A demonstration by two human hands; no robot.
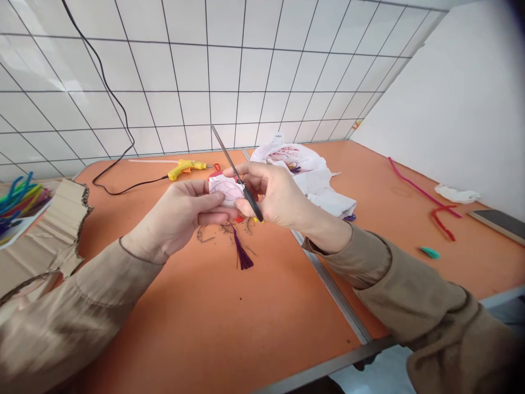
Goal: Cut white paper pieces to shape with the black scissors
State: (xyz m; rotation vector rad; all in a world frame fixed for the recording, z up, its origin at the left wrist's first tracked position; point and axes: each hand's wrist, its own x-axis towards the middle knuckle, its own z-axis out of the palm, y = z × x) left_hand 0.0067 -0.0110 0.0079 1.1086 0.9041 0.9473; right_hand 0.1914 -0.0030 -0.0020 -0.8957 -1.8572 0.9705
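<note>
Near the middle of the view, my left hand (184,210) is closed on a small white piece (223,189) with thin drawn lines, pinched between thumb and fingers. I cannot tell whether it is paper or cloth. My right hand (274,191) holds scissors (230,153) with a black handle; the blades point up and to the left, and its fingertips are at the right edge of the white piece. Something red shows behind the piece, mostly hidden. Below the hands, a dark purple tassel (243,251) lies on the orange table (197,323) among small brown scraps.
A yellow glue gun (186,168) with a black cord lies behind my left hand. Torn cardboard (49,235) and colourful pipe cleaners (20,202) are at left. At right are a white plastic bag (303,156), a red pipe cleaner (443,221), a green tassel (430,252) and a phone-like dark slab (498,223).
</note>
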